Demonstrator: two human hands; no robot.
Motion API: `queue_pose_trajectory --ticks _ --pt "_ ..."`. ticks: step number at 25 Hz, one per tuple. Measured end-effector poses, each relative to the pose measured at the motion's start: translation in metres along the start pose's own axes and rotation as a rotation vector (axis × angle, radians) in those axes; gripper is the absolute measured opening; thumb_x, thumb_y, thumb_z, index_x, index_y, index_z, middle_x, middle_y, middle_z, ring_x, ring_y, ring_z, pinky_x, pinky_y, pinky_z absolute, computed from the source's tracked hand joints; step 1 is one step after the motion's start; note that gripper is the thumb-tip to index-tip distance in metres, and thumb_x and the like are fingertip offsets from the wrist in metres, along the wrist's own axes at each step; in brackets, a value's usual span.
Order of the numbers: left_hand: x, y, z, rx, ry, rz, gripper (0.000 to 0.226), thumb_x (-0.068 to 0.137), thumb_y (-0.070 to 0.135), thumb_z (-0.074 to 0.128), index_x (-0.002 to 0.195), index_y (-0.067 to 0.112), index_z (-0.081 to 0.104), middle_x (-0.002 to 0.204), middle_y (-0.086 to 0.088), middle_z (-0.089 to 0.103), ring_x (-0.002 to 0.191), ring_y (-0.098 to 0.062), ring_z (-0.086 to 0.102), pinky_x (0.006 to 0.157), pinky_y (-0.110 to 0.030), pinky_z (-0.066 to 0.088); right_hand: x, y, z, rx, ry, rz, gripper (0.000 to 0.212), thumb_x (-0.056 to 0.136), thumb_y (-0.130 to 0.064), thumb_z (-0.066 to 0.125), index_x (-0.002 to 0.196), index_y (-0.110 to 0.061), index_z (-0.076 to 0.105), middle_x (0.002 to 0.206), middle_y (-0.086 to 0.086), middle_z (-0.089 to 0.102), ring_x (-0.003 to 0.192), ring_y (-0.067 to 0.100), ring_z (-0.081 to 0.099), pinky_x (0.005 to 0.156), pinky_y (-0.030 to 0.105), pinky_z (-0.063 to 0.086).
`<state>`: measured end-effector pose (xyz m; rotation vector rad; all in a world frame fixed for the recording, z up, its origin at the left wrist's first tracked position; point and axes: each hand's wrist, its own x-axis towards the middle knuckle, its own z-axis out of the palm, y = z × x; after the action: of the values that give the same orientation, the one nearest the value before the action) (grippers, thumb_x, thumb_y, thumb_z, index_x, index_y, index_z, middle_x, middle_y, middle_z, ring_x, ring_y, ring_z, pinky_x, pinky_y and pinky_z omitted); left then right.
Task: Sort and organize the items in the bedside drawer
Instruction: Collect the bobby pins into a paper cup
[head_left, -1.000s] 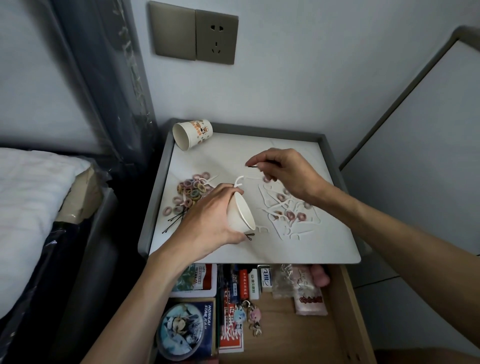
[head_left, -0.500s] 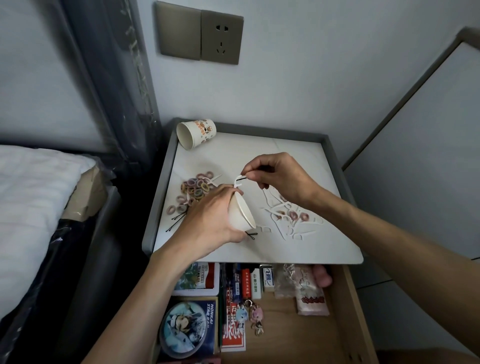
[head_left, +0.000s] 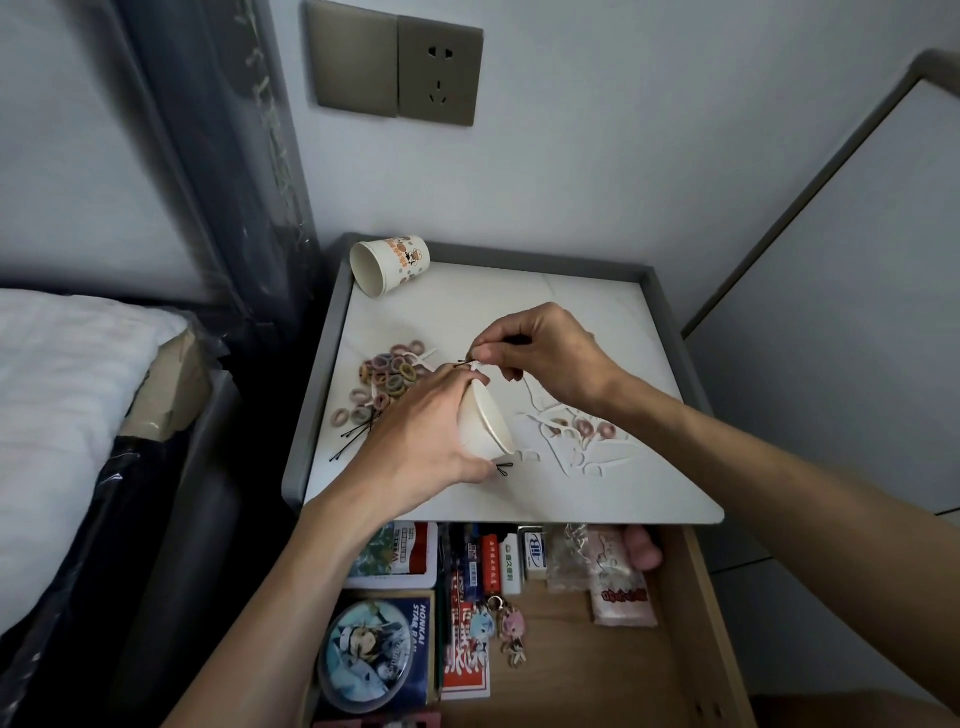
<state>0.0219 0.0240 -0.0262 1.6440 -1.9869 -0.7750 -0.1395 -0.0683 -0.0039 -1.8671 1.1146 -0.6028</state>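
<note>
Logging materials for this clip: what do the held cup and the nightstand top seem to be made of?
Held cup: likely paper, matte off-white, thin rolled rim. Nightstand top: looks like pale stone or a stone-look slab, smooth with faint veining, in a grey frame; which one is unclear.

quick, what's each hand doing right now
Left hand: closed around a tilted white paper cup.
Right hand: fingertips pinched on a thin black hairpin at the cup's rim.

Left hand (head_left: 421, 441) wrapped around a tilted white paper cup (head_left: 483, 421) above the nightstand top (head_left: 597, 312); right hand (head_left: 540, 353) pinching a black hairpin (head_left: 464, 364) at the cup's rim. Heaped to the left, hair ties (head_left: 392, 371); to the right, white floss picks (head_left: 566, 441). Below, open drawer (head_left: 571, 649) holding boxes and keychains.
</note>
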Motion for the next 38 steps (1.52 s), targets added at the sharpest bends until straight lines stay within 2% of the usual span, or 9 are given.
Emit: queue_pose_trajectory --ticks 3,6,8,12,19,23,27,34,38 --pt "-0.001 -0.003 -0.001 0.01 0.003 -0.008 0.09 0.062 0.038 0.086 0.139 0.027 0.042 0.143 0.015 0.043 0.124 -0.007 0.043 0.096 -0.024 0.036 0.002 0.006 -0.002 0.006 0.055 0.044 0.008 0.09 -0.014 0.07 0.085 -0.014 0.076 0.064 0.003 0.062 0.055 0.008 0.048 0.056 0.016 0.041" --pt "-0.003 -0.005 -0.004 0.005 0.074 -0.056 0.082 0.064 0.036 0.088 0.132 0.028 0.044 0.128 0.018 0.045 0.112 -0.007 0.044 0.081 -0.017 0.034 0.005 0.029 -0.014 0.026 0.196 0.211 0.012 0.091 -0.021 0.069 0.088 -0.013 0.077 0.06 0.005 0.059 0.054 0.007 0.047 0.056 0.023 0.04" --pt "-0.002 -0.008 -0.009 -0.016 0.153 -0.122 0.082 0.063 0.034 0.088 0.131 0.029 0.044 0.114 0.019 0.046 0.103 -0.009 0.047 0.081 -0.027 0.043 0.003 0.046 -0.019 -0.042 0.268 0.306 0.012 0.091 -0.022 0.069 0.097 -0.015 0.078 0.068 0.011 0.067 0.055 0.008 0.053 0.059 0.027 0.045" --pt "0.0 -0.014 -0.015 -0.08 0.293 -0.202 0.083 0.06 0.031 0.088 0.131 0.027 0.045 0.119 0.004 0.061 0.103 -0.022 0.058 0.082 -0.041 0.053 -0.008 0.052 -0.017 -0.229 0.357 0.262 0.03 0.093 -0.02 0.067 0.122 -0.016 0.068 0.07 0.0 0.067 0.048 -0.002 0.057 0.056 0.014 0.047" --pt "-0.007 -0.008 -0.025 -0.121 0.347 -0.199 0.081 0.065 0.031 0.088 0.134 0.021 0.046 0.12 0.001 0.06 0.11 -0.022 0.055 0.088 -0.036 0.047 -0.056 0.059 0.033 -0.32 0.029 0.052 0.006 0.082 -0.014 0.077 0.088 -0.013 0.076 0.071 -0.007 0.07 0.057 0.001 0.063 0.058 0.013 0.048" --pt "-0.009 -0.007 -0.023 -0.128 0.329 -0.19 0.082 0.065 0.031 0.088 0.135 0.022 0.045 0.123 0.002 0.06 0.112 -0.022 0.054 0.093 -0.04 0.046 -0.066 0.074 0.048 -0.403 0.029 0.026 0.024 0.075 -0.019 0.083 0.098 -0.015 0.075 0.089 -0.003 0.072 0.076 0.007 0.064 0.076 0.028 0.054" --pt "-0.009 -0.008 -0.024 -0.119 0.328 -0.191 0.084 0.066 0.031 0.087 0.137 0.022 0.043 0.124 0.002 0.061 0.112 -0.021 0.054 0.093 -0.038 0.046 -0.069 0.07 0.051 -0.579 0.094 -0.002 0.039 0.073 -0.03 0.084 0.108 -0.018 0.07 0.098 -0.004 0.065 0.083 0.013 0.06 0.072 0.033 0.051" --pt "-0.009 -0.007 -0.023 -0.119 0.319 -0.185 0.084 0.066 0.034 0.087 0.136 0.023 0.043 0.123 0.003 0.06 0.111 -0.021 0.054 0.093 -0.041 0.047 -0.061 0.071 0.054 -0.567 0.108 0.028 0.018 0.08 -0.029 0.078 0.094 -0.02 0.072 0.094 -0.007 0.064 0.082 0.017 0.062 0.071 0.035 0.05" --pt "-0.009 -0.006 -0.025 -0.126 0.322 -0.186 0.083 0.067 0.031 0.087 0.137 0.021 0.043 0.123 0.001 0.059 0.111 -0.022 0.055 0.093 -0.04 0.046 -0.057 0.076 0.058 -0.844 0.073 -0.103 0.016 0.089 -0.028 0.069 0.09 -0.012 0.067 0.092 0.003 0.064 0.078 0.026 0.062 0.063 0.032 0.041"
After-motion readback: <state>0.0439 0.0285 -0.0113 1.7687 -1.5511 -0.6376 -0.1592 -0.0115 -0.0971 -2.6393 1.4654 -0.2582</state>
